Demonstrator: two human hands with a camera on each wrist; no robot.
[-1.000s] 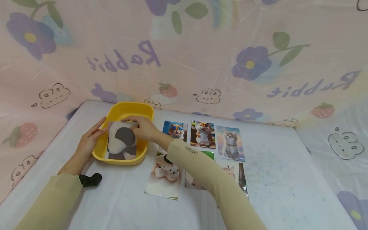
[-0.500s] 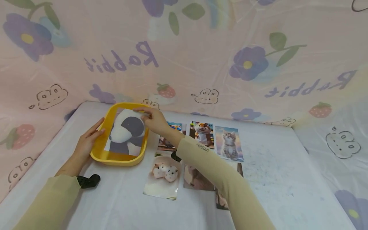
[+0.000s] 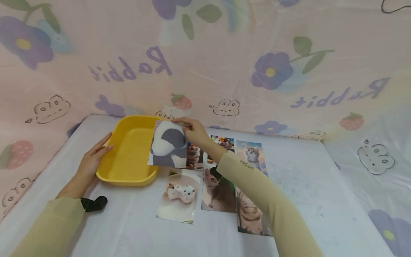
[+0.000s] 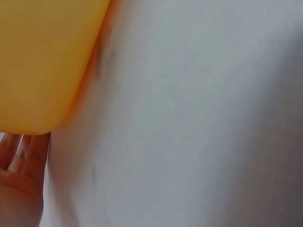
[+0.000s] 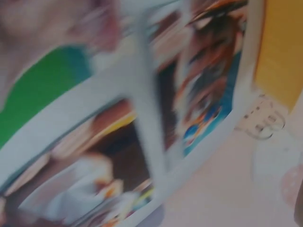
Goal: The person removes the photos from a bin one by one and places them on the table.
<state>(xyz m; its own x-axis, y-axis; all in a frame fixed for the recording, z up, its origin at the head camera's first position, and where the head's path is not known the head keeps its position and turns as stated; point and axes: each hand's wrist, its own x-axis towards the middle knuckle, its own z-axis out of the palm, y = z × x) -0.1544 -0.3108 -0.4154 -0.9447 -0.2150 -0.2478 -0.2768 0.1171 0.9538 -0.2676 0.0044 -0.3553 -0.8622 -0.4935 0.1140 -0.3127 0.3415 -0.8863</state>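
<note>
My right hand (image 3: 199,134) pinches the top right edge of a photo card (image 3: 168,146) showing a grey and white animal. The card is held up over the right rim of a yellow plastic tray (image 3: 126,150) and partly covers a hamster photo (image 3: 194,159) on the table. At the tray's left side, my left hand (image 3: 86,164) holds the wall, thumb at the rim. In the left wrist view, its fingers (image 4: 31,158) reach under the tray's yellow outer wall (image 4: 42,66). The held card cannot be made out in the blurred right wrist view.
Several animal photos lie in two rows right of the tray, among them a two-hamster photo (image 3: 179,196), a kitten photo (image 3: 250,155) and a tabby photo (image 3: 250,216) partly under the right sleeve. A printed curtain (image 3: 192,78) stands behind the white table (image 3: 128,221).
My right hand has lifted the card out of the tray and moved it right, over the tray's right rim. The left hand stays on the tray. The view has shifted slightly.
</note>
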